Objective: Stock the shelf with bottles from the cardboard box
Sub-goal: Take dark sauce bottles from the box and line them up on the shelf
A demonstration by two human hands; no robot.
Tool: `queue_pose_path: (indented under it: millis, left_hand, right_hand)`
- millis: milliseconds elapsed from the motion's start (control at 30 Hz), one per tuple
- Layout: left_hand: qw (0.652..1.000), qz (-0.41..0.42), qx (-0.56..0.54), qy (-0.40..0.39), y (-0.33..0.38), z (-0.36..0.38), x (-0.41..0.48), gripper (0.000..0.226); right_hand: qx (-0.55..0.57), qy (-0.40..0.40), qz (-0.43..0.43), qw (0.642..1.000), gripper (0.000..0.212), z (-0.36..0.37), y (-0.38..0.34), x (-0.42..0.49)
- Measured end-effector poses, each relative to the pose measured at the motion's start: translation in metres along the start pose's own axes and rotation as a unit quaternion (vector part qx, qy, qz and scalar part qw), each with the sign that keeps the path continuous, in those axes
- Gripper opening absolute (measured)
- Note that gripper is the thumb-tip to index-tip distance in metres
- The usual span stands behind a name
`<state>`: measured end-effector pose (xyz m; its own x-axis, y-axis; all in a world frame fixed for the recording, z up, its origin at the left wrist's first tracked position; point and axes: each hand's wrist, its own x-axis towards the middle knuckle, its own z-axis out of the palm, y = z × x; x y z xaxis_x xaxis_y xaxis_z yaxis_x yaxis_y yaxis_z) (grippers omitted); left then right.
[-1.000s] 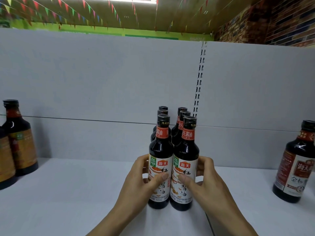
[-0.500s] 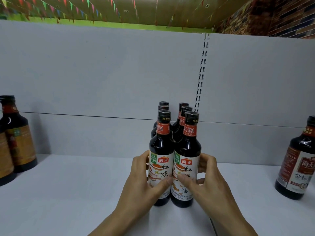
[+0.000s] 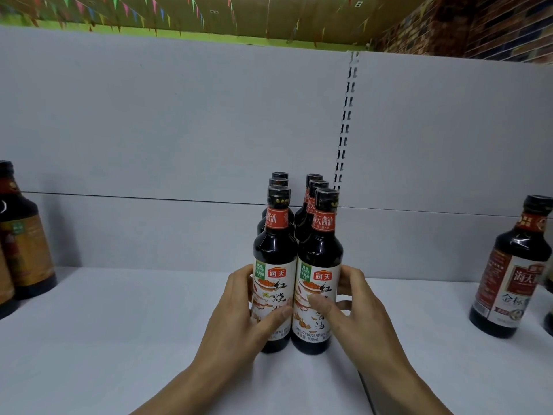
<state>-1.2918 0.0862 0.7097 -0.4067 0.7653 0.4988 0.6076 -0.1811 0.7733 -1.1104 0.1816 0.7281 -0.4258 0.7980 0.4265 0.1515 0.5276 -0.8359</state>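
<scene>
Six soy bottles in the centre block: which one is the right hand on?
The front-right bottle: the right hand grips its label, thumb across the front. The left hand holds the front-left bottle.

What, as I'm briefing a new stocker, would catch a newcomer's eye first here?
Six dark glass soy sauce bottles with red neck bands stand in two rows at the middle of the white shelf. The left hand and right hand grip the front pair, one bottle each. Bigger dark bottles stand at both far edges.
</scene>
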Motion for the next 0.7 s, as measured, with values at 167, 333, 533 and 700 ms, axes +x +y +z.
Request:
queue_pose_path:
  millis: [167, 333, 533, 700]
  left_hand:
    - [1.0, -0.01, 0.006, -0.008, -0.0001, -0.0004, -0.0001, 0.063]
    - [1.0, -0.012, 0.007, -0.011, -0.0008, -0.0007, 0.0002, 0.059]
    - [1.0, -0.005, 0.005, -0.006, -0.0034, -0.0008, 0.0004, 0.061]
    - [1.0, -0.005, -0.005, -0.008, -0.0032, -0.0002, 0.0001, 0.059]
  right_hand:
    - [0.007, -0.019, 0.011, 1.0, 0.047, 0.0017, 0.0011, 0.0003]
    - [-0.018, -0.024, 0.007, 1.0, 0.049, 0.0009, 0.0015, -0.0014]
    - [-0.023, -0.007, -0.004, 1.0, 0.057, 0.0066, -0.0012, -0.0014]
    - [-0.042, 0.006, -0.005, 0.999, 0.059, 0.0074, 0.0021, -0.0005]
